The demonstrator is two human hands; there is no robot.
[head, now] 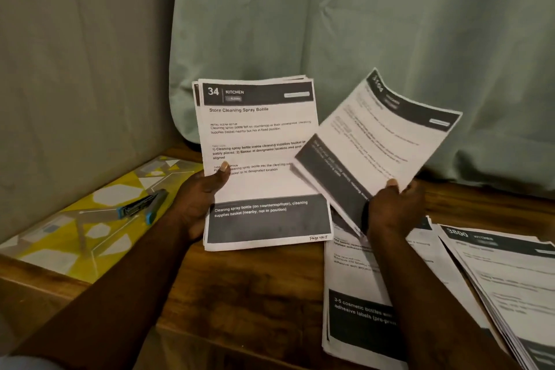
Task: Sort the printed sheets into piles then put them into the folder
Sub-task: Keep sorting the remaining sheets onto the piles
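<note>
**Sheets: light, limp, prone to slide**

Left hand (201,198) grips stack (261,159) at its lower left edge, thumb on top, raised over table (240,294). Right hand (393,207) pinches tilted sheet (381,141) at its bottom edge; blurred, so one or several, cannot tell. Pile (354,273) and second pile (510,279) lie on table, right side. Judgement: paper sags and fans out; hold near a corner, thumb flat, and square the edges before laying it down.
</note>
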